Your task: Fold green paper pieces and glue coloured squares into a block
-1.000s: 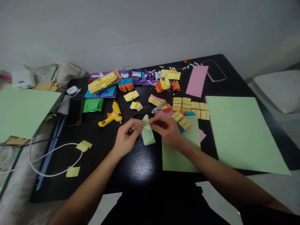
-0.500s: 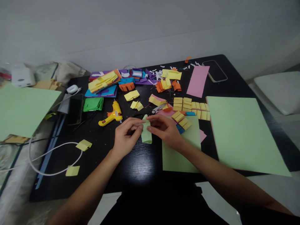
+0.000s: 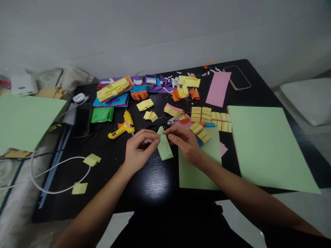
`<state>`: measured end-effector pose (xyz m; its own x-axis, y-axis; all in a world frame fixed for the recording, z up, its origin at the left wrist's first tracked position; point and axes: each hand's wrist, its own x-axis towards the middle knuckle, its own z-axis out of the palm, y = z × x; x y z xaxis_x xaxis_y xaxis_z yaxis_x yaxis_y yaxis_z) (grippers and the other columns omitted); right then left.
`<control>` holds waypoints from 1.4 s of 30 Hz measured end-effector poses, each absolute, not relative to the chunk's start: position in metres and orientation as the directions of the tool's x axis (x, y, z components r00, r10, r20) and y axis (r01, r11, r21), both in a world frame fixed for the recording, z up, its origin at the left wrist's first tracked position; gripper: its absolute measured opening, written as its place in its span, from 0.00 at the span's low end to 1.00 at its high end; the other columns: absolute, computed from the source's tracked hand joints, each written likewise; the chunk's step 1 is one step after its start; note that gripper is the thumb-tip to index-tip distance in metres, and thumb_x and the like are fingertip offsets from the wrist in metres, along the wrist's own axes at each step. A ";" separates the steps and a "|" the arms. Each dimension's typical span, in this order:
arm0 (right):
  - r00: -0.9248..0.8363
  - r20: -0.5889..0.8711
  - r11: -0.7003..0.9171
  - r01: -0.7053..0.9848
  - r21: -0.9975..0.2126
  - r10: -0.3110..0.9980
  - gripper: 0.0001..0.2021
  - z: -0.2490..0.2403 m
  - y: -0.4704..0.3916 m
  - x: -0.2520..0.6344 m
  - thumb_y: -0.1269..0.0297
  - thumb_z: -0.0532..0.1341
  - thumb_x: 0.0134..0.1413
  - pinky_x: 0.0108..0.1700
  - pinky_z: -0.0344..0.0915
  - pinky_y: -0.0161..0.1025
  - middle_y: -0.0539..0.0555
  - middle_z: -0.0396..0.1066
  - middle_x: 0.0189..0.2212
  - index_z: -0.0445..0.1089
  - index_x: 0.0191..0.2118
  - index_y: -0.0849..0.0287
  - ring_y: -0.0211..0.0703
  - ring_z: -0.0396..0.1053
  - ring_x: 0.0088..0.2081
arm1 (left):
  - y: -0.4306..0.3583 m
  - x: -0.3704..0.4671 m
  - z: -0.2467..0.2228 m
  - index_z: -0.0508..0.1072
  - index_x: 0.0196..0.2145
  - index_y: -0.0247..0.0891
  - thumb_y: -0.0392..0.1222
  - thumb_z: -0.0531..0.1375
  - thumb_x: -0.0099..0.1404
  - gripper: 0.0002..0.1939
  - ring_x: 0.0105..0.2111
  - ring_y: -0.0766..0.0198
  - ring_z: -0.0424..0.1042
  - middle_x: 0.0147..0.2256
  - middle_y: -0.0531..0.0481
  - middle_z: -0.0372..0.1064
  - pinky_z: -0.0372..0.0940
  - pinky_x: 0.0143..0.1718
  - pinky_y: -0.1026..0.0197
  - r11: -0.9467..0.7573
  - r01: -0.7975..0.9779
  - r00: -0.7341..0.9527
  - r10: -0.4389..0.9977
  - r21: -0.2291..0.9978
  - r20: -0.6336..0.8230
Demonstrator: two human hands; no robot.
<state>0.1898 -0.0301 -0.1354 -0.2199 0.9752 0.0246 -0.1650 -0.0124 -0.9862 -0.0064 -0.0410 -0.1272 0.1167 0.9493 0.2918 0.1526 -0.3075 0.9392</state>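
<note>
A small light green paper piece (image 3: 164, 148), creased and tilted, is pinched by my left hand (image 3: 138, 148) at its left edge above the dark table. My right hand (image 3: 184, 144) is at the upper right of the same paper, fingers curled; its fingertips appear to touch it, though the contact is partly hidden. Just beyond my hands lie scissors (image 3: 174, 119) beside folded yellow and pink paper. A yellow glue gun (image 3: 125, 125) with a small lit light rests to the left. Rows of folded yellow paper pieces (image 3: 200, 132) sit right of my right hand.
Large light green sheets (image 3: 266, 148) cover the table's right side; a smaller green sheet (image 3: 199, 172) lies under my right forearm. Colored paper stacks (image 3: 113, 90) and scraps line the back. A white cable (image 3: 59, 191) loops at left. A phone (image 3: 236, 78) lies back right.
The green paper piece has swung, its lower end moving to the right. My right fingertips have shifted slightly right, showing more of the paper's upper part.
</note>
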 end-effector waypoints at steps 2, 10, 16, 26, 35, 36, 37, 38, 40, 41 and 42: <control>-0.212 0.032 -0.005 -0.172 -0.985 0.977 0.12 -0.137 -0.031 0.188 0.51 0.73 0.58 0.43 0.78 0.43 0.51 0.80 0.36 0.80 0.41 0.52 0.43 0.78 0.38 | -0.041 -0.006 -0.129 0.83 0.39 0.40 0.38 0.70 0.67 0.03 0.36 0.64 0.77 0.40 0.46 0.78 0.74 0.35 0.63 -0.330 0.164 0.124 0.942 0.930 0.312; -0.134 0.098 0.082 -0.121 -0.989 0.986 0.17 -0.140 -0.032 0.187 0.50 0.77 0.54 0.47 0.81 0.46 0.51 0.81 0.36 0.77 0.42 0.52 0.46 0.81 0.40 | -0.041 -0.007 -0.125 0.83 0.41 0.39 0.40 0.71 0.66 0.05 0.29 0.67 0.77 0.34 0.49 0.80 0.74 0.33 0.65 -0.325 0.265 0.103 0.946 0.908 0.309; -0.074 0.164 0.158 -0.079 -0.984 0.984 0.15 -0.143 -0.034 0.185 0.51 0.76 0.56 0.45 0.81 0.47 0.50 0.81 0.35 0.77 0.43 0.51 0.46 0.82 0.38 | -0.041 -0.010 -0.127 0.85 0.43 0.42 0.42 0.73 0.65 0.09 0.32 0.64 0.79 0.37 0.49 0.83 0.77 0.38 0.62 -0.327 0.333 0.079 0.944 0.884 0.320; -0.119 0.202 0.193 -0.082 -0.978 0.972 0.09 -0.142 -0.035 0.185 0.57 0.73 0.61 0.45 0.81 0.44 0.51 0.82 0.37 0.78 0.43 0.51 0.44 0.82 0.39 | -0.043 -0.009 -0.125 0.85 0.44 0.43 0.39 0.72 0.66 0.09 0.32 0.66 0.79 0.36 0.50 0.82 0.76 0.38 0.63 -0.391 0.341 0.112 0.920 0.855 0.376; -0.149 0.289 0.293 0.007 -0.956 0.946 0.04 -0.140 -0.037 0.187 0.63 0.69 0.65 0.40 0.79 0.39 0.51 0.81 0.37 0.77 0.44 0.53 0.40 0.80 0.36 | -0.043 -0.008 -0.126 0.84 0.46 0.41 0.36 0.71 0.67 0.09 0.33 0.67 0.80 0.38 0.50 0.83 0.77 0.39 0.65 -0.412 0.336 0.123 0.911 0.847 0.394; -0.159 0.299 0.304 0.011 -0.952 0.941 0.05 -0.141 -0.036 0.187 0.63 0.69 0.64 0.41 0.78 0.39 0.51 0.81 0.37 0.78 0.45 0.53 0.40 0.80 0.36 | -0.043 -0.008 -0.126 0.84 0.46 0.41 0.36 0.71 0.67 0.10 0.34 0.67 0.80 0.39 0.50 0.84 0.77 0.40 0.65 -0.429 0.352 0.128 0.902 0.832 0.411; -0.163 0.309 0.314 0.008 -0.949 0.937 0.06 -0.141 -0.036 0.187 0.64 0.70 0.63 0.41 0.79 0.39 0.51 0.82 0.37 0.78 0.45 0.54 0.40 0.80 0.36 | -0.043 -0.009 -0.126 0.83 0.46 0.41 0.35 0.71 0.67 0.10 0.34 0.67 0.80 0.39 0.50 0.84 0.76 0.41 0.65 -0.446 0.369 0.133 0.894 0.816 0.428; -0.164 0.318 0.322 0.001 -0.947 0.934 0.07 -0.142 -0.035 0.187 0.65 0.70 0.63 0.42 0.79 0.38 0.51 0.82 0.38 0.79 0.46 0.54 0.40 0.81 0.37 | -0.043 -0.010 -0.126 0.83 0.47 0.41 0.35 0.71 0.67 0.10 0.35 0.68 0.80 0.40 0.50 0.84 0.76 0.41 0.65 -0.463 0.384 0.139 0.884 0.799 0.446; -0.146 0.340 0.343 -0.010 -0.939 0.929 0.09 -0.144 -0.033 0.188 0.66 0.71 0.62 0.44 0.80 0.38 0.51 0.84 0.39 0.80 0.48 0.53 0.41 0.82 0.38 | -0.042 -0.012 -0.126 0.83 0.48 0.40 0.34 0.71 0.67 0.12 0.35 0.68 0.80 0.41 0.49 0.84 0.76 0.41 0.65 -0.500 0.403 0.153 0.862 0.766 0.483; -0.132 0.351 0.353 -0.002 -0.935 0.927 0.09 -0.145 -0.033 0.188 0.67 0.71 0.62 0.44 0.80 0.38 0.51 0.84 0.40 0.81 0.48 0.53 0.41 0.82 0.38 | -0.041 -0.012 -0.125 0.83 0.48 0.40 0.34 0.72 0.67 0.12 0.34 0.68 0.79 0.40 0.49 0.83 0.76 0.40 0.65 -0.522 0.407 0.164 0.849 0.749 0.502; -0.116 0.361 0.365 0.016 -0.931 0.925 0.09 -0.145 -0.033 0.188 0.68 0.71 0.62 0.44 0.80 0.39 0.51 0.85 0.39 0.81 0.48 0.52 0.41 0.83 0.38 | -0.040 -0.012 -0.124 0.83 0.48 0.39 0.33 0.72 0.66 0.12 0.34 0.67 0.79 0.39 0.49 0.83 0.76 0.40 0.65 -0.545 0.409 0.175 0.834 0.732 0.524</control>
<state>0.1880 -0.0326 -0.1452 -0.1160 0.9254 0.3608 0.0160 0.3649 -0.9309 -0.0125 -0.0404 -0.1242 0.1751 0.8337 0.5237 0.4088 -0.5454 0.7317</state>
